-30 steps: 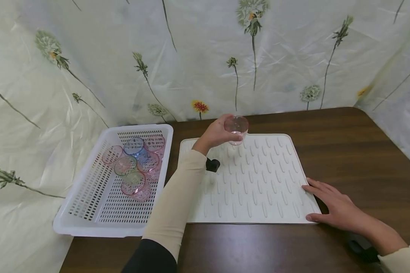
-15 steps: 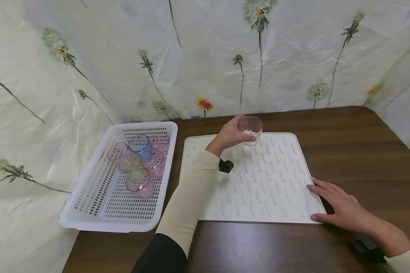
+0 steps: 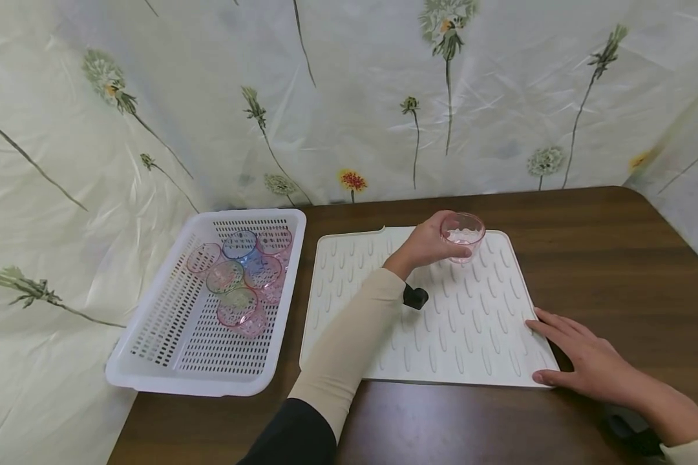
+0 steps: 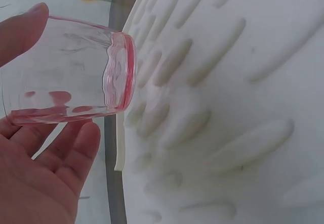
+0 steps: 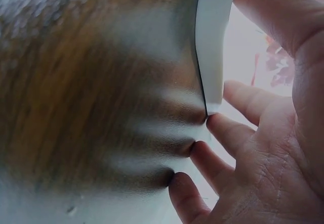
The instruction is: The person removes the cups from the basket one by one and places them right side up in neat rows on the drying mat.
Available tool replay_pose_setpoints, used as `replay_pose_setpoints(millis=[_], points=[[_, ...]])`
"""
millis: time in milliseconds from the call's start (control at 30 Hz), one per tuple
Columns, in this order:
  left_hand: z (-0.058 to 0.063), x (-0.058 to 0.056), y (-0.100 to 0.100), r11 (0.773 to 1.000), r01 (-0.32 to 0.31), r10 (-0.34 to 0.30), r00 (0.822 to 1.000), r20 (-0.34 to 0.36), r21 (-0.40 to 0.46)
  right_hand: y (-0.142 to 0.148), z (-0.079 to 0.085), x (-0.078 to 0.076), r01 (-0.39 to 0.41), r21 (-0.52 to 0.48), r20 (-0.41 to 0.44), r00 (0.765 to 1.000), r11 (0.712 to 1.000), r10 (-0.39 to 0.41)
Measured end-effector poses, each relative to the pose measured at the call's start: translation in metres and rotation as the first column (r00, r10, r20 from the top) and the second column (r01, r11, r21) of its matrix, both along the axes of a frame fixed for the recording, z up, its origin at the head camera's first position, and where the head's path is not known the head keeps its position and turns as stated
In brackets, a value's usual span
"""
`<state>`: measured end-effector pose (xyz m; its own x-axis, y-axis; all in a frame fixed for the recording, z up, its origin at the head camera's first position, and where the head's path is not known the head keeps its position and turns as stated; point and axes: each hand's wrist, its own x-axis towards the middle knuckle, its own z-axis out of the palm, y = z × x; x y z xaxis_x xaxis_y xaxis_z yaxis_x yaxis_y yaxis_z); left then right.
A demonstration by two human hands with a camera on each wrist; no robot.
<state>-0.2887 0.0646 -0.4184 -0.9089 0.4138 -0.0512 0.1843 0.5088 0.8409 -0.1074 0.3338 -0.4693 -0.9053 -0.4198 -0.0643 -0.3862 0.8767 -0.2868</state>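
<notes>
A clear glass with a pink tint (image 3: 464, 236) is upright in my left hand (image 3: 424, 245), over the far right part of a white ridged drying mat (image 3: 459, 342). In the left wrist view, thumb and fingers grip the sides of the glass (image 4: 71, 67); its base is close to the mat's ridges, and I cannot tell if they touch. My right hand (image 3: 596, 361) lies at the mat's near right corner, fingers spread. The right wrist view has fingertips (image 5: 230, 130) against the mat's edge (image 5: 210, 47) and on the wooden table.
Left of the mat stands a white perforated plastic basket (image 3: 119, 365) holding several tinted glasses, among them a blue one (image 3: 240, 245) and a pink one (image 3: 237, 309). Dark wooden table (image 3: 605, 258) surrounds the mat. A flower-printed sheet (image 3: 349, 97) hangs behind the table.
My left hand has carried the glass rightward across the mat, then slightly lower and nearer. The right hand stays at the mat's corner. The head view has shifted a little.
</notes>
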Motion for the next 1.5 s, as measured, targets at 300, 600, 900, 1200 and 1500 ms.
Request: replay_pose_setpoints(millis=[300,600,900,1200,1500], points=[[-0.003,0.001,0.018,1.000,0.010,-0.010,1.000,-0.003,-0.026,0.000,-0.001,0.001,0.004,0.001,0.002,1.000,1.000,-0.004],[-0.004,0.004,0.026,0.998,-0.010,0.011,1.000,0.022,-0.068,0.001,-0.002,0.001,-0.004,-0.011,-0.024,1.000,1.000,0.003],[-0.005,0.004,0.028,0.994,0.010,-0.006,0.999,0.041,-0.106,0.001,-0.002,0.002,-0.006,-0.014,-0.033,0.999,1.000,0.006],[-0.005,0.003,0.031,0.994,0.010,-0.006,0.999,0.041,-0.111,0.003,-0.002,0.001,-0.008,-0.025,-0.044,0.999,1.000,0.007],[0.002,0.005,0.032,0.983,0.034,-0.029,0.999,0.033,-0.179,0.001,-0.002,0.002,-0.002,-0.025,-0.031,1.000,1.000,0.001]])
